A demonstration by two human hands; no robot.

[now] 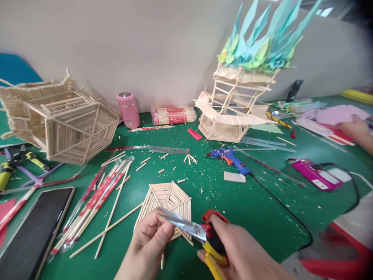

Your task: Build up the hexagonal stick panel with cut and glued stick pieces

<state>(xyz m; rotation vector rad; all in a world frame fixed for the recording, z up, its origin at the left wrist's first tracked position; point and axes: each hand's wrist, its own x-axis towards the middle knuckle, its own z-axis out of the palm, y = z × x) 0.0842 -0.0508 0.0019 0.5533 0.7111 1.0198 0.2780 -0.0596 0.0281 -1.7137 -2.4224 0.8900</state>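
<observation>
The left hand point(151, 241) pinches a thin wooden stick point(162, 261) between thumb and fingertips, its grip closed on the stick just above a flat fan-shaped panel of glued sticks point(167, 200) that lies on the green tabletop point(256, 202). The right hand point(241, 252) is clamped on the red and yellow handles of a pair of scissors point(189, 227); the blades are slightly apart and point left, their tips right at the left hand's fingers. The stick hangs down from the left hand, near the bottom edge of the view.

To the left of the panel lie loose chopsticks and wrapped packs of chopsticks point(96, 198), and a dark phone point(35, 233) sits at the lower left. A large stick model point(61, 120) rests at the far left, with a pink bottle point(128, 110) beside it near the wall. Behind the panel are a ruler point(169, 149) and a blue glue gun point(230, 158). A taller stick tower point(233, 112) topped with green and blue folded paper point(262, 42) stands at the back. Another person's hand point(354, 128) rests at the right edge on pink paper.
</observation>
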